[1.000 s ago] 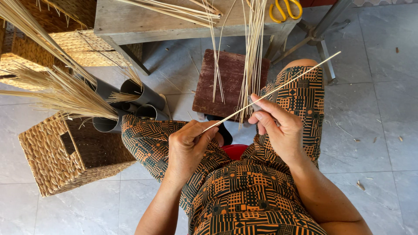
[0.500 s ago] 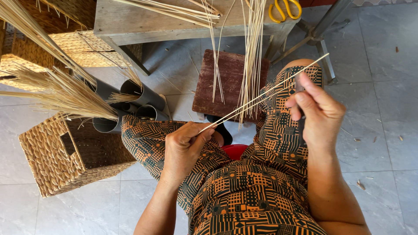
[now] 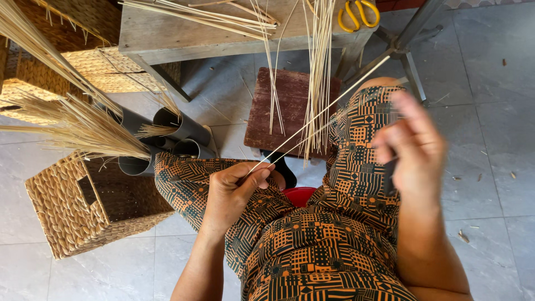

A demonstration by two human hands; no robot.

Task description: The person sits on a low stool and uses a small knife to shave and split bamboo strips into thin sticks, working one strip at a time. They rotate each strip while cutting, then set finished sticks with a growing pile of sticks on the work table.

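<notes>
I sit with patterned orange-and-black trousers (image 3: 312, 256) across my lap. My left hand (image 3: 237, 189) pinches the near end of a long thin pale reed strip (image 3: 320, 114) between thumb and fingers. The strip slants up and right over my knee toward the bench. My right hand (image 3: 415, 147) is blurred, raised over my right knee, to the right of the strip and apart from it. Its fingers are partly curled. A small dark shape shows by the fingers, but what it is cannot be made out.
A wooden bench (image 3: 223, 33) at the top carries loose reeds (image 3: 320, 67) and yellow-handled scissors (image 3: 356, 14). A dark red wooden block (image 3: 278, 106) lies on the tiled floor. Grey tubes (image 3: 178, 134) hold straw bundles (image 3: 78, 128). A woven basket (image 3: 83, 206) stands at left.
My right hand has slid up along the strip, away from my left hand, and come off it to the right. My left hand has kept its pinch on the near end.
</notes>
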